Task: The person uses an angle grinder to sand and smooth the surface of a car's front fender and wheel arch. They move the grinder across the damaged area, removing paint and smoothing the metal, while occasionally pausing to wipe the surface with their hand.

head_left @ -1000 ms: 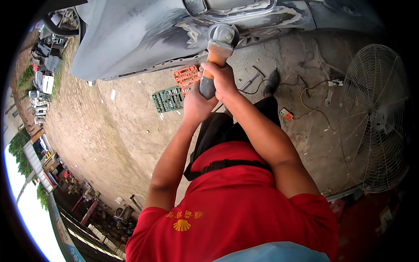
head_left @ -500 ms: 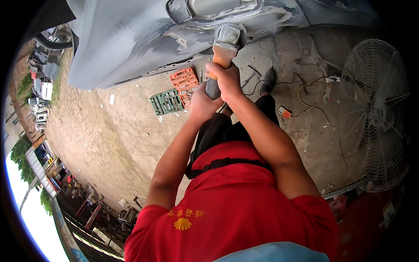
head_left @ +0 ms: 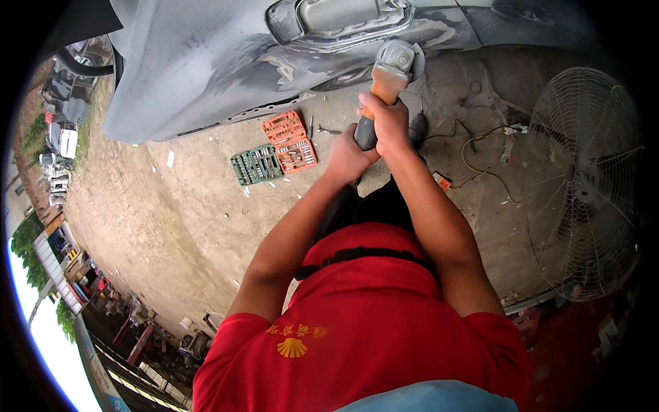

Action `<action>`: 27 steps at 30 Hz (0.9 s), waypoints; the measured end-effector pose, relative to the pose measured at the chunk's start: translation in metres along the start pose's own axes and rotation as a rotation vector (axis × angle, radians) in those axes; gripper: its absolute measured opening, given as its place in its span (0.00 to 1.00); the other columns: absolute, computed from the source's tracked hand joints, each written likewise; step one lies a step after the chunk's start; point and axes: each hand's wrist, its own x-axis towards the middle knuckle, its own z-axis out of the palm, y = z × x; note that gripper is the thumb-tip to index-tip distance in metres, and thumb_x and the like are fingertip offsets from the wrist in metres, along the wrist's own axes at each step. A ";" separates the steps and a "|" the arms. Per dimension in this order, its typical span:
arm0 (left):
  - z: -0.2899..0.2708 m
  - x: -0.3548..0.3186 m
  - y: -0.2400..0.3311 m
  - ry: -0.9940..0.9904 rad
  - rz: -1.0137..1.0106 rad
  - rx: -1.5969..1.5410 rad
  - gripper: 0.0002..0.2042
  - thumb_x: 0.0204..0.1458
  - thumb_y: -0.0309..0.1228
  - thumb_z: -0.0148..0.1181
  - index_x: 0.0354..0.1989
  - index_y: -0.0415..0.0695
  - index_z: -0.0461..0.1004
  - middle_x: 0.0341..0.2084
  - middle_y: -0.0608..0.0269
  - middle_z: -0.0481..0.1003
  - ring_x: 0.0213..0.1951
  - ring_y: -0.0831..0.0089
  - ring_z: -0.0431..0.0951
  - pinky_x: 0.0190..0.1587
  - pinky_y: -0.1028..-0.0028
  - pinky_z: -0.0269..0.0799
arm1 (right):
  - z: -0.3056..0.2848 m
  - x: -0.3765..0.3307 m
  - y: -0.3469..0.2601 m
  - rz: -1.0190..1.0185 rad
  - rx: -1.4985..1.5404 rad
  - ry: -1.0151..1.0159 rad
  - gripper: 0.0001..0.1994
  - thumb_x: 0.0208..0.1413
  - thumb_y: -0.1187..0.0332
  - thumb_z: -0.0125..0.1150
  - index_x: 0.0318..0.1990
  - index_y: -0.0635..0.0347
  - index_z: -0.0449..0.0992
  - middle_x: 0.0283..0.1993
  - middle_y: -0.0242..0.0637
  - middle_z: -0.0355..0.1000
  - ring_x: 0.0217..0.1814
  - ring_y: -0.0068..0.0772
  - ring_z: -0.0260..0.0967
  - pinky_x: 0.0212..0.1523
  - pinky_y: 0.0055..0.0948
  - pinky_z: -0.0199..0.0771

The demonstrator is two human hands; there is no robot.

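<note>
Both my hands grip an orange and black angle grinder (head_left: 386, 84) that points away from me. My left hand (head_left: 348, 156) is closed round the dark rear end of its body. Further up, my right hand (head_left: 388, 123) wraps the orange middle part. The grinder's metal head and pale disc (head_left: 418, 60) are beside the lower edge of a grey car body panel (head_left: 199, 62). Whether the disc touches the panel I cannot tell. Patchy, sanded-looking areas show on the panel around a recessed part (head_left: 340, 15).
On the ground at left lie an orange socket tool case (head_left: 296, 155) and a green one (head_left: 256, 165), both open, with pliers (head_left: 328, 130) nearby. At right stands a large wire-caged fan (head_left: 583, 185). A yellow cable (head_left: 491, 168) and dark cords run across the floor beside an orange box (head_left: 441, 181).
The grinder and both hands have moved to the right along the panel's lower edge. The grip on the grinder looks the same.
</note>
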 end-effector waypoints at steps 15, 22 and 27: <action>-0.017 -0.017 -0.032 0.171 -0.092 0.386 0.29 0.46 0.43 0.76 0.53 0.37 0.78 0.37 0.34 0.85 0.42 0.36 0.86 0.46 0.47 0.82 | 0.005 -0.001 0.058 0.165 0.278 -0.222 0.16 0.60 0.64 0.77 0.47 0.62 0.78 0.41 0.38 0.80 0.45 0.36 0.82 0.50 0.39 0.83; -0.039 -0.046 -0.061 0.331 -0.139 0.465 0.26 0.48 0.42 0.76 0.50 0.41 0.75 0.36 0.39 0.84 0.42 0.36 0.85 0.44 0.46 0.80 | 0.046 -0.023 0.090 0.181 0.316 -0.322 0.12 0.61 0.68 0.77 0.45 0.60 0.79 0.38 0.34 0.80 0.41 0.31 0.82 0.48 0.36 0.84; -0.031 -0.031 -0.049 0.359 -0.021 0.546 0.26 0.47 0.43 0.78 0.49 0.41 0.74 0.34 0.42 0.84 0.38 0.39 0.86 0.41 0.47 0.80 | 0.037 -0.011 0.073 0.134 0.414 -0.278 0.12 0.60 0.67 0.76 0.44 0.59 0.78 0.40 0.36 0.80 0.43 0.33 0.82 0.49 0.36 0.84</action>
